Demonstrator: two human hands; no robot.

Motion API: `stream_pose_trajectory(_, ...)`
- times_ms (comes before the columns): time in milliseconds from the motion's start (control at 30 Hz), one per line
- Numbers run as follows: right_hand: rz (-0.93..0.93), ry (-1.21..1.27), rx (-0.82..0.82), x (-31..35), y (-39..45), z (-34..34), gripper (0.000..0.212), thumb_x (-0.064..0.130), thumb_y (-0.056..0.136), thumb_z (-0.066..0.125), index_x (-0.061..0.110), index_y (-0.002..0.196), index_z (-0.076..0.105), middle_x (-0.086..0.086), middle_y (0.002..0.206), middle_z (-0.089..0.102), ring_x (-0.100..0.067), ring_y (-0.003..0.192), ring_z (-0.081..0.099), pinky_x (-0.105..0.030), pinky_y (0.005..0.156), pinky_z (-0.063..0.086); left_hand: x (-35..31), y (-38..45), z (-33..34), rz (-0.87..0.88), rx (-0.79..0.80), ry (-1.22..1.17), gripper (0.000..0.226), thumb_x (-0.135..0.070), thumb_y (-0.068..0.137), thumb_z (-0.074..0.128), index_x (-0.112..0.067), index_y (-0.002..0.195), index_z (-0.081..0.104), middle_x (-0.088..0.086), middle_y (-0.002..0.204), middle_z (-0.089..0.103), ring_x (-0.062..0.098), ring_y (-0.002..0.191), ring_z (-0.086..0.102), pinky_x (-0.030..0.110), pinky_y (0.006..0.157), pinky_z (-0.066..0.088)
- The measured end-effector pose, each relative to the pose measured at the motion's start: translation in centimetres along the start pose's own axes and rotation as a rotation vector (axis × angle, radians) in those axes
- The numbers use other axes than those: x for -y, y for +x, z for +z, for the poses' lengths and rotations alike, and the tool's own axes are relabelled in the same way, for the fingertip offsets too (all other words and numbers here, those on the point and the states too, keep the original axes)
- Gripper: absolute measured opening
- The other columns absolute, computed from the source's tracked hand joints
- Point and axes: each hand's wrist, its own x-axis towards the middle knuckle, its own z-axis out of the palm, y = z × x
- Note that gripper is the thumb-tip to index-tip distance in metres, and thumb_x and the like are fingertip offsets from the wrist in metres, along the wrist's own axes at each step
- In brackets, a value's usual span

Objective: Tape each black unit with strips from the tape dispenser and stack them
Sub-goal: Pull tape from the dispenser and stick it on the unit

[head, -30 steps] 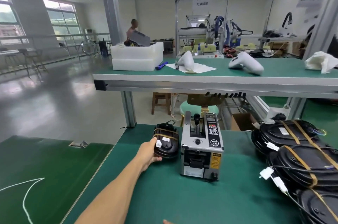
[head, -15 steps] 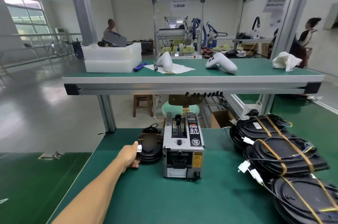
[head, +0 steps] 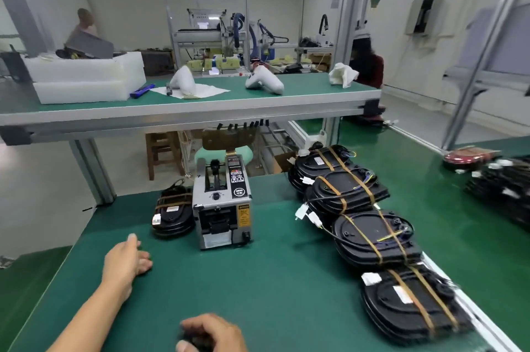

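A grey tape dispenser (head: 220, 208) stands mid-table on the green mat (head: 272, 280). Just left of it sits a short stack of black units (head: 172, 215) bound with brown tape. My left hand (head: 126, 259) hovers over the mat in front of that stack, fingers relaxed, holding nothing. My right hand (head: 212, 333) is at the bottom edge, its fingers curled over a small dark object (head: 198, 341) that I cannot identify. To the right, a row of taped black unit stacks (head: 370, 236) runs from the back (head: 324, 163) to the front (head: 401, 308).
A raised green shelf (head: 200, 104) crosses above the table with white foam trays (head: 86, 76) and white housings (head: 263, 81). More black units (head: 502, 188) and a red part (head: 464, 158) lie on the bench at far right. People work in the background.
My left hand has let go of the stack beside the dispenser and pulled back toward me. The view has turned right and down, and my right hand has come into view.
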Motion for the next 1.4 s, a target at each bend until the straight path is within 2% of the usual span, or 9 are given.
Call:
stream_pose_trajectory(133, 0.055, 0.132, -0.212, 0.6, -1.1, -0.1, 0.029, 0.045, 0.08, 0.074, 0.033, 0.106, 0.078, 0.014, 0.098, 0.078, 0.003, 0.088, 0.071, -0.017, 0.091, 0.055, 2.9, -7.6, -1.5, 0.104, 0.096, 0.036, 0.03, -0.018, 0.111, 0.053, 0.008, 0.108, 0.067, 0.019, 0.074, 0.063, 0.025, 0.054, 0.052, 0.014, 0.037, 0.041)
stream_pose_trajectory(233, 0.064, 0.244, -0.268, 1.4, -2.4, -1.1, 0.026, 0.023, 0.091, 0.074, 0.015, 0.116, 0.074, 0.005, 0.104, 0.077, 0.008, 0.083, 0.065, -0.012, 0.086, 0.051, 3.5, -13.6, -1.4, 0.185, 0.204, 0.086, 0.026, -0.013, 0.109, 0.058, 0.005, 0.096, 0.071, 0.016, 0.064, 0.065, 0.022, 0.044, 0.055, 0.015, 0.038, 0.043)
stream_pose_trajectory(400, 0.081, 0.429, -0.493, 0.8, -7.3, -3.8, 0.017, 0.01, 0.095, 0.073, 0.016, 0.111, 0.073, -0.002, 0.105, 0.08, -0.011, 0.103, 0.074, -0.019, 0.092, 0.053, 3.0, -21.1, 1.7, 0.317, 0.382, 0.118, 0.026, -0.016, 0.106, 0.065, -0.002, 0.085, 0.073, 0.01, 0.062, 0.068, 0.016, 0.048, 0.061, 0.019, 0.045, 0.05)
stream_pose_trajectory(533, 0.083, 0.518, -0.694, 0.0, -10.9, -7.5, 0.013, 0.014, 0.095, 0.073, 0.016, 0.108, 0.075, 0.0, 0.101, 0.081, -0.012, 0.103, 0.074, -0.016, 0.086, 0.051, 1.7, -25.1, 7.1, 0.375, 0.485, 0.142, 0.021, -0.026, 0.101, 0.072, -0.014, 0.085, 0.077, 0.004, 0.073, 0.078, 0.015, 0.067, 0.071, 0.033, 0.068, 0.061)
stream_pose_trajectory(667, 0.103, 0.579, -0.854, -0.1, -12.3, -11.4, 0.014, 0.009, 0.095, 0.071, 0.015, 0.107, 0.075, 0.0, 0.106, 0.08, -0.01, 0.105, 0.071, -0.027, 0.097, 0.053, -0.3, -28.4, 12.9, 0.363, 0.632, 0.177, 0.021, -0.046, 0.098, 0.074, -0.026, 0.094, 0.079, -0.009, 0.085, 0.082, -0.003, 0.082, 0.071, 0.029, 0.081, 0.048)
stream_pose_trajectory(767, 0.099, 0.592, -0.949, -0.1, -12.3, -13.9, 0.014, 0.005, 0.096, 0.069, 0.012, 0.107, 0.075, -0.004, 0.102, 0.079, -0.008, 0.097, 0.072, -0.03, 0.096, 0.054, -1.9, -29.8, 17.2, 0.309, 0.652, 0.172, 0.034, -0.061, 0.092, 0.073, -0.028, 0.097, 0.077, -0.011, 0.083, 0.081, 0.002, 0.09, 0.073, 0.025, 0.078, 0.047)
stream_pose_trajectory(1033, 0.22, 0.194, -0.808, -3.5, -13.0, -13.3, 0.018, 0.013, 0.094, 0.071, 0.026, 0.083, 0.076, 0.011, 0.075, 0.078, -0.003, 0.07, 0.067, -0.02, 0.074, 0.051, -5.4, -29.4, 26.1, -0.095, 0.576, 0.132, 0.061, -0.075, 0.084, 0.072, -0.017, 0.094, 0.057, 0.008, 0.117, 0.071, 0.026, 0.107, 0.062, 0.044, 0.095, 0.057)
stream_pose_trajectory(1200, 0.236, 0.121, -0.798, -2.5, -13.2, -13.2, 0.019, 0.017, 0.092, 0.072, 0.031, 0.08, 0.076, 0.011, 0.074, 0.076, -0.006, 0.066, 0.065, -0.025, 0.076, 0.053, -5.8, -29.2, 28.8, -0.184, 0.616, 0.076, 0.08, -0.069, 0.082, 0.079, -0.007, 0.129, 0.059, 0.011, 0.128, 0.067, 0.029, 0.113, 0.065, 0.043, 0.089, 0.056)
stream_pose_trajectory(1400, 0.23, 0.091, -0.793, -2.4, -13.5, -13.2, 0.016, 0.017, 0.086, 0.078, 0.03, 0.075, 0.078, 0.001, 0.077, 0.074, -0.002, 0.06, 0.059, -0.017, 0.067, 0.047, -5.1, -29.1, 29.8, -0.158, 0.566, 0.104, 0.081, -0.068, 0.082, 0.079, -0.005, 0.131, 0.06, 0.012, 0.125, 0.068, 0.026, 0.106, 0.064, 0.043, 0.091, 0.056)
